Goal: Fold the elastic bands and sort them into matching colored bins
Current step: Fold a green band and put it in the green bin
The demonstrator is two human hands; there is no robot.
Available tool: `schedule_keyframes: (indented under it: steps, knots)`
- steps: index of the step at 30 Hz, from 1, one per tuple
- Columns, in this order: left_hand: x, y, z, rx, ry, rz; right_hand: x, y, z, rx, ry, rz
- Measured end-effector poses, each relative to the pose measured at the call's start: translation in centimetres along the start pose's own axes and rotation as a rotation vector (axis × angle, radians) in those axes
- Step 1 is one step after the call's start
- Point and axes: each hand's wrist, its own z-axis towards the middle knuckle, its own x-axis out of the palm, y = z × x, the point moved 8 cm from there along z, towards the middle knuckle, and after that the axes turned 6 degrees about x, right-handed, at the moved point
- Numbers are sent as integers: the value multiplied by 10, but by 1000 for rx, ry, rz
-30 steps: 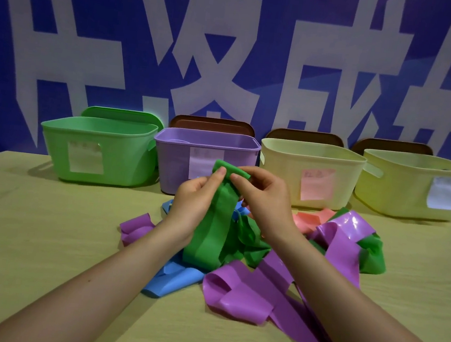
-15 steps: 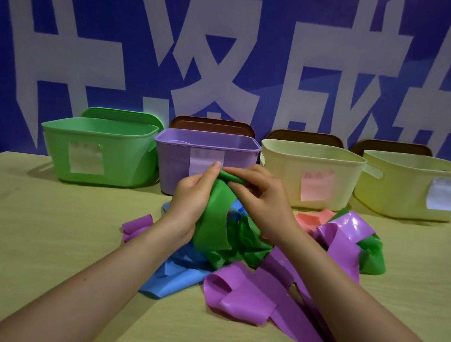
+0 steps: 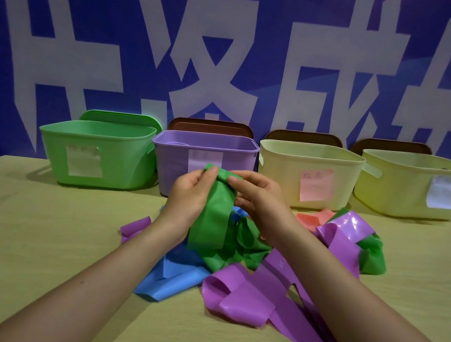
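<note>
**Green band mid-fold, bin drop not yet due**

Head view: I have both hands raised over the middle of the table, in front of the purple bin (image 3: 205, 152). My left hand (image 3: 188, 199) and right hand (image 3: 260, 202) each pinch the top of the green band (image 3: 210, 222), thumbs and fingertips curled over the folded upper edge, so neither hand is spread. The band hangs down from that pinch in a flat doubled length, and its lower end merges into more green material lying on the pile; I cannot tell whether that is the same band or another one.

I judge the step in hand to be the folding itself: the band is doubled at the top but its tail is not gathered. The next move calls for lifting the hanging length clear of the pile, laying another fold over, then carrying the packet left to the green bin (image 3: 98, 152) at the table's far-left edge.

The pile sits at the table's centre: a blue band (image 3: 171, 279) under my left wrist, a purple band (image 3: 241, 298) looped nearer the front edge, a pink band (image 3: 311, 219) near the cream bin (image 3: 308, 165). A yellow-green bin (image 3: 413, 174) stands at the far-right edge. The purple bin seems to hold something already; the rest I cannot see into.
</note>
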Motion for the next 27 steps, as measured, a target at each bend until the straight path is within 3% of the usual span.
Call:
schedule_keyframes:
  steps: [17, 27]
  knots:
    - [5, 17, 0, -112, 10, 51, -19, 13, 0, -80, -228, -185]
    - [10, 19, 2, -103, 55, -140, -4, 29, -9, -339, -159, -403]
